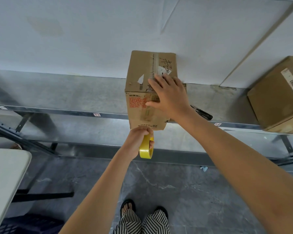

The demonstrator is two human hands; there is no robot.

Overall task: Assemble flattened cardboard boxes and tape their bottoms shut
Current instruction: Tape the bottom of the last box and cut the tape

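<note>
1. While the cardboard box (140,68) stands on the metal shelf (74,92) against the white wall (91,31), its near side hangs out past the shelf's front edge.
2. The right hand (167,95) lies flat over the box's top front edge, fingers straight and spread on the top and thumb stretched across the front face beside an orange printed square code.
3. The left hand (135,141) is curled round a yellow roll of tape (145,152), with fingers passing through its core. It sits just below the bottom edge of the box's front face, and its knuckles are close to or touching the cardboard.
4. A glossy strip runs along the seam on top of the box and down the middle of the front face toward the roll. Whether it joins the roll I cannot tell.
5. Handwritten black characters and torn label scraps mark the top of the box.
6. Black-handled scissors (203,113) lie on the shelf just right of the box, partly behind the right forearm.
7. A second box (276,98), closed and bearing a barcode label, sits farther right on the same shelf, well apart from the first.
8. At the left edge stands a pale table (5,174), with a dark blue crate (27,223) on the floor below it.
9. Striped trousers (142,222) and dark sandals (128,204) show at the bottom, on a grey marbled floor (176,183).
</note>
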